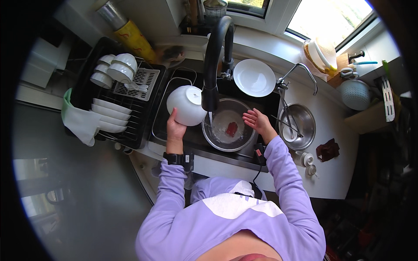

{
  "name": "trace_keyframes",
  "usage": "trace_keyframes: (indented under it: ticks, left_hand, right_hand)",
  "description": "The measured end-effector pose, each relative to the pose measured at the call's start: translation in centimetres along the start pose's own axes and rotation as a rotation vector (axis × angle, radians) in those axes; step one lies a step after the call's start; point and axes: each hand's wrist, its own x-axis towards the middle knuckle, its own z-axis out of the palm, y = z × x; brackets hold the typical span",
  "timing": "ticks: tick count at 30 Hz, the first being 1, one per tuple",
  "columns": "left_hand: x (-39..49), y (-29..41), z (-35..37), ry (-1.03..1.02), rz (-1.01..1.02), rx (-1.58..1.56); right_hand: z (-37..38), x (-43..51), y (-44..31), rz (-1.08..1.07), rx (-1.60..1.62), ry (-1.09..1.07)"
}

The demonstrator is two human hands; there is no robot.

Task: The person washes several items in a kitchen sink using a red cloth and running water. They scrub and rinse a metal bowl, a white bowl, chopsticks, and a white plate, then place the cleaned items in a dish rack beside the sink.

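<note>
My left hand (176, 128) grips a white bowl (183, 106) by its rim, tilted so that its underside and foot ring face up. The bowl is beside the black gooseneck faucet (210, 91), from which water runs. Below stands a metal basin (209, 138) in the sink, holding water and a dark red cloth or sponge (232, 129). Over the basin's right rim, my right hand (258, 122) is held with fingers extended and nothing in it. A white plate (254, 78) leans behind the basin.
On the left, a black dish rack (140, 137) holds several bowls (122, 67) and plates (111, 115). To the right are a steel bowl (307, 140) with utensils, a small metal tap (305, 67), glass bottles (307, 160) and a dark red cloth (328, 150). A blue colander (355, 94) stands farther right.
</note>
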Motion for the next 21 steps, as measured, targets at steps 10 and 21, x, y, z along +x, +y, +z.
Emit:
trace_keyframes:
  ticks: [10,21]
  left_hand:
    - [2.8,0.1,-5.2,0.221,0.268,-0.423]
    - [1.7,-1.6,-7.5,0.39,-0.273,-0.441]
  right_hand:
    - [1.4,2.6,-1.2,-0.192,0.148,0.042]
    - [1.8,7.4,-2.6,-0.345,0.173,0.217]
